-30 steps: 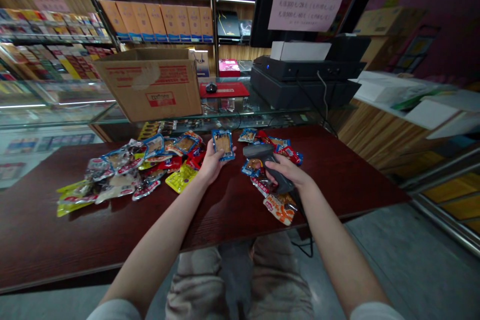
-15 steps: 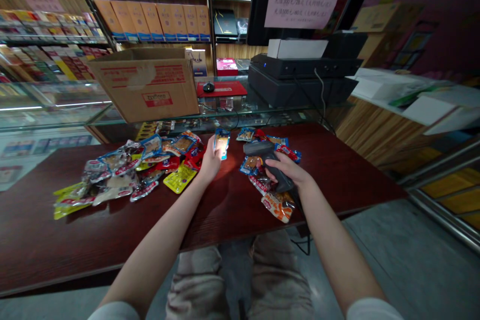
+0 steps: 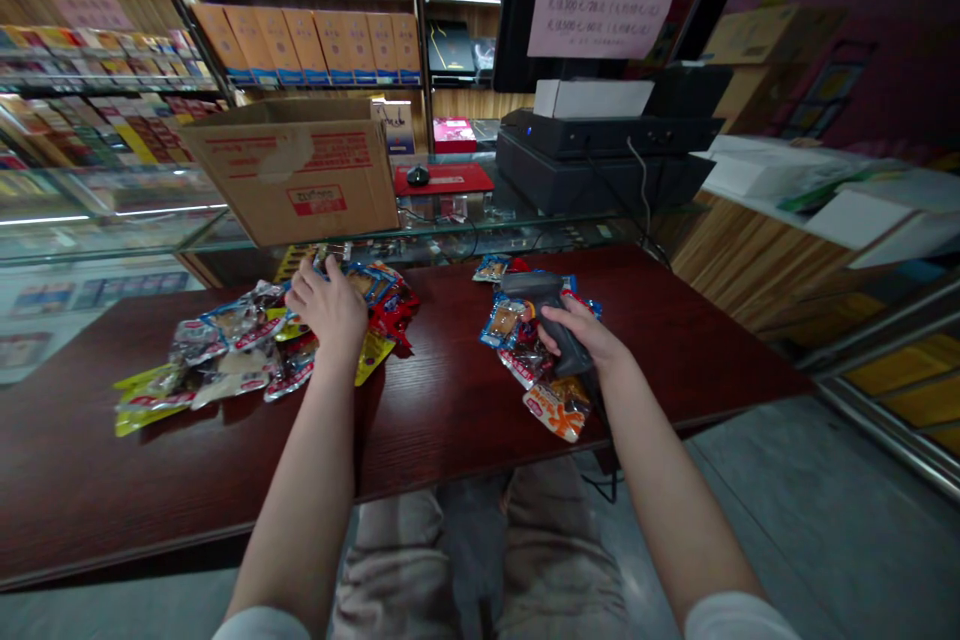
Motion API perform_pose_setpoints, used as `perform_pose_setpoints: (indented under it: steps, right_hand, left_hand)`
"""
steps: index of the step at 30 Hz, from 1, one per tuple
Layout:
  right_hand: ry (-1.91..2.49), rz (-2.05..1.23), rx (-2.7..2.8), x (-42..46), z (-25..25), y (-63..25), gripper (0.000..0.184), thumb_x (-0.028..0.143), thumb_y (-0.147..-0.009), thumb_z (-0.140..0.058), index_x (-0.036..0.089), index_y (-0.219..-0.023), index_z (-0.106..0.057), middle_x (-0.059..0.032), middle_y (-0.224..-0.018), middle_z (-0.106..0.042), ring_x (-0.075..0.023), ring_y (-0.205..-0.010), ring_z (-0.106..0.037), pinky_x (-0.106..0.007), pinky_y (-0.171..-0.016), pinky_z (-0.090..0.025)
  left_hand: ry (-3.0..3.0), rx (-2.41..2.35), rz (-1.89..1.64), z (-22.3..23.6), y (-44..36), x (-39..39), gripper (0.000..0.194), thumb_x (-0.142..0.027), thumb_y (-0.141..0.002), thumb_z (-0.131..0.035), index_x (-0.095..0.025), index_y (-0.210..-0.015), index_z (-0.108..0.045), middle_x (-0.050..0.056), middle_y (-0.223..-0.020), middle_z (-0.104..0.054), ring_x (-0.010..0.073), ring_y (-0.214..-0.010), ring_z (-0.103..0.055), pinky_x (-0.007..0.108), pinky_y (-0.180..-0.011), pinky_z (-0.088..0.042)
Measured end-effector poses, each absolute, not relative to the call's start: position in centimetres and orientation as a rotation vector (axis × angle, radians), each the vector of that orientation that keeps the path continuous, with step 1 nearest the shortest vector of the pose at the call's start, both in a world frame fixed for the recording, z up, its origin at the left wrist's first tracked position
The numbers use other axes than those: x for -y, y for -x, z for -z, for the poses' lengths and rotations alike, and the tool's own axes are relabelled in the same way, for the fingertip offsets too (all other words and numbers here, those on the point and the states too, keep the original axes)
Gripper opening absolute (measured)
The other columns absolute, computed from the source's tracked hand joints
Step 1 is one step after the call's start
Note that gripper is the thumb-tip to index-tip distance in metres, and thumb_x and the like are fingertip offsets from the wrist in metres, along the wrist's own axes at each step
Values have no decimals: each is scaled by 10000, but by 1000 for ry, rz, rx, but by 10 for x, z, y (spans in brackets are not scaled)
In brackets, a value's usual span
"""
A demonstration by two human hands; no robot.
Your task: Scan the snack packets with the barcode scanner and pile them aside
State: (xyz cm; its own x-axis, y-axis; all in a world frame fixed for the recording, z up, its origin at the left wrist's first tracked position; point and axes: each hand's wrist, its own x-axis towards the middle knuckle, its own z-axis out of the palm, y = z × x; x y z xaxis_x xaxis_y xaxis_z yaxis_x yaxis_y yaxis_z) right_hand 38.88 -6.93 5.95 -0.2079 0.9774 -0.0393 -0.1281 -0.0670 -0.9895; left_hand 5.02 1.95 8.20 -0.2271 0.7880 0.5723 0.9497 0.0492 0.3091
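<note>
My left hand lies palm down on the left pile of snack packets on the dark red table. Its fingers curl over the packets, and what they hold, if anything, is hidden. My right hand grips a grey handheld barcode scanner, held over the smaller right pile of packets. An orange packet lies just under that wrist.
A glass counter runs behind the table. On it stand an open cardboard box, a mouse on a red pad and a black till machine. Shelves of goods fill the back left. The scanner's cable hangs off the table's front edge.
My left hand held a blue packet up by the scanner; it has swung left onto the left pile, and the blue packet no longer shows. My right hand with the scanner shifted slightly.
</note>
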Motion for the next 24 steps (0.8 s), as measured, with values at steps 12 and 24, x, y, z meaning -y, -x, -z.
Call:
perform_pose_setpoints:
  steps: [12, 24]
  right_hand:
    - [984, -1200, 986, 61, -56, -411, 352, 446, -759, -724, 184, -956, -595, 21, -559, -569, -108, -425, -456, -235, -376, -348]
    - [1081, -1240, 970, 58, -56, -412, 404, 502, -731, -721, 159, -907, -599, 25, -453, -556, -107, -363, -470, -222, -363, -353]
  left_hand:
    - [2003, 1937, 836, -71, -70, -16, 398, -203, -897, -383, -144, -1125, -704, 206, -1232, -633, 396, -1351, -421, 707, -1135, -114]
    - [2711, 2215, 559, -58, -226, -77, 549, -500, -934, -462, -62, -1251, -556, 282, -1295, -606, 348, -1221, -591, 408, -956, -459]
